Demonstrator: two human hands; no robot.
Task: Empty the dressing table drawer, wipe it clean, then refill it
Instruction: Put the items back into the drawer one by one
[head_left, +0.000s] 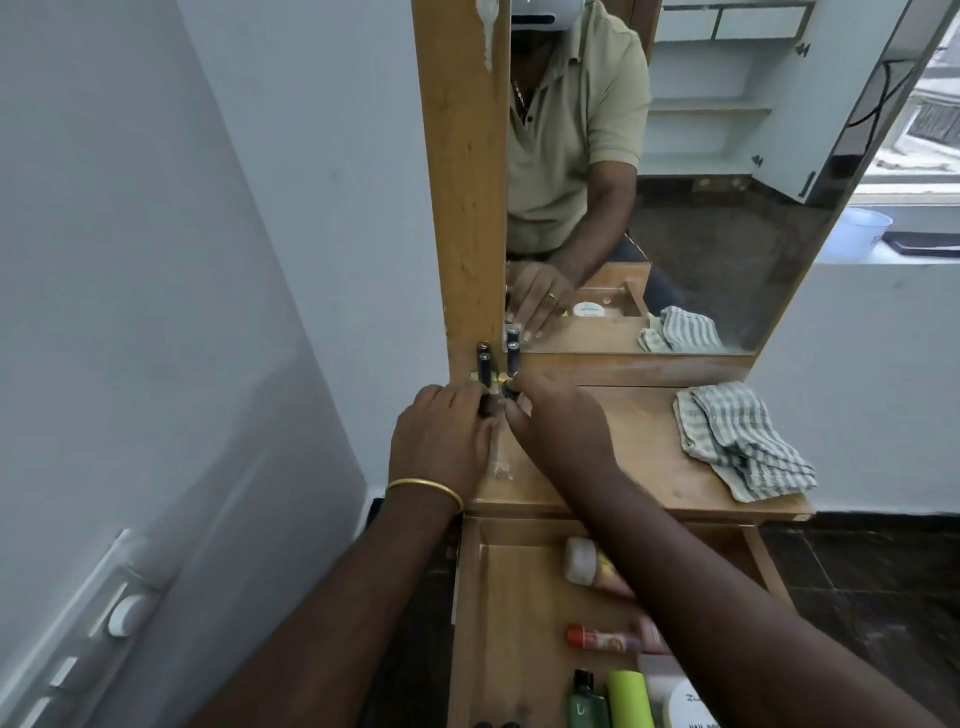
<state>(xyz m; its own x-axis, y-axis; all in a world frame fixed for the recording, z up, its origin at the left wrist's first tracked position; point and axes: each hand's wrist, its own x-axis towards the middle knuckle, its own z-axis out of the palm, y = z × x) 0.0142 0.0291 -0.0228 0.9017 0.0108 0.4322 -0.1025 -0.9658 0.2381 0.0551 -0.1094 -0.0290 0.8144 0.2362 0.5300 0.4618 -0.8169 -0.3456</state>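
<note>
At the far left corner of the worktop (623, 441), the left hand (441, 441) curls round a dark tube (485, 374); just right, the right hand (561, 421) pinches another dark tube (511, 387). Farther right lies a checked cloth (743, 441). Nearer, the open drawer (467, 597) holds bottles, among them a green bottle (587, 701).

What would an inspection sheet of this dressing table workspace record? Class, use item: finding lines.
Surface: wooden dressing table top, scuffed.
Job's things: open wooden drawer holding bottles and tubes; small black tubes at the mirror's foot; checked grey cloth on the top.
Clutter: nothing seen.
Grippers: left hand and right hand both on the black tubes.
Cables: black cable reflected in the mirror.
Surroundings: white wall, wall switches.
</note>
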